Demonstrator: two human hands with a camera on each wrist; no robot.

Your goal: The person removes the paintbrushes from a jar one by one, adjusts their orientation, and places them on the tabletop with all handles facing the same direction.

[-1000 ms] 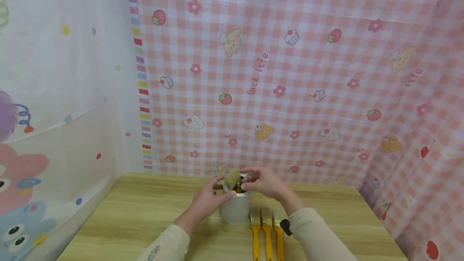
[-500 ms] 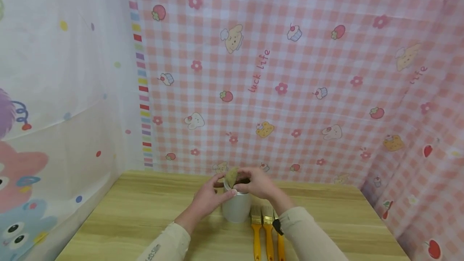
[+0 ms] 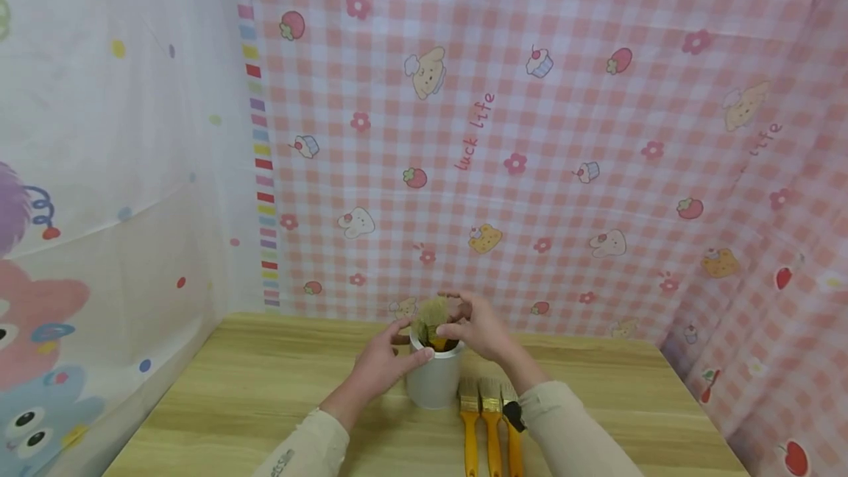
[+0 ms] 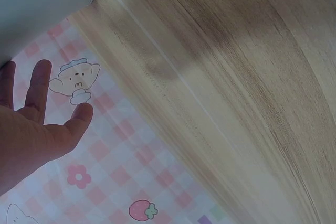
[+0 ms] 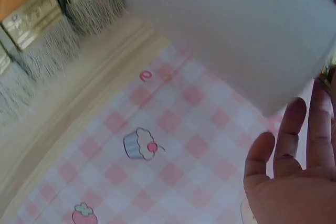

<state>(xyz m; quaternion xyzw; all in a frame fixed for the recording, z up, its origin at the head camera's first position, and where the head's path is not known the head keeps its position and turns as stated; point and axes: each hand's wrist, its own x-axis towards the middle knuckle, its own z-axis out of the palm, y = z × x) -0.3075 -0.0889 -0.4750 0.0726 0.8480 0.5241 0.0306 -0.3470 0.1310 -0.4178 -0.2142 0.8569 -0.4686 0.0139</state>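
Observation:
A light grey-white cylindrical cup (image 3: 433, 383) stands upright on the table. My left hand (image 3: 383, 361) holds it at the rim, thumb in front and fingers round the left side. Bristles of a paintbrush (image 3: 433, 311) rise tan and frayed from the opening, its handle hidden inside. My right hand (image 3: 482, 330) pinches this paintbrush from the right, thumb in front of it. In the right wrist view, fingers (image 5: 294, 129) reach over the cup's mouth toward a bit of gold metal. The left wrist view shows the cup's wall (image 4: 42, 9) beside the left fingers (image 4: 39, 87).
Three paintbrushes with yellow handles (image 3: 492, 440) lie side by side right of the cup, bristles away from me, close under the right wrist. The wooden table (image 3: 265, 389) ends at a pink checked cloth (image 3: 517, 205); a white printed cloth (image 3: 146, 168) hangs left.
The right hand dips to the cup's mouth, then lifts slightly; the paintbrush bristles now stand higher and show broader. The left hand stays at the rim.

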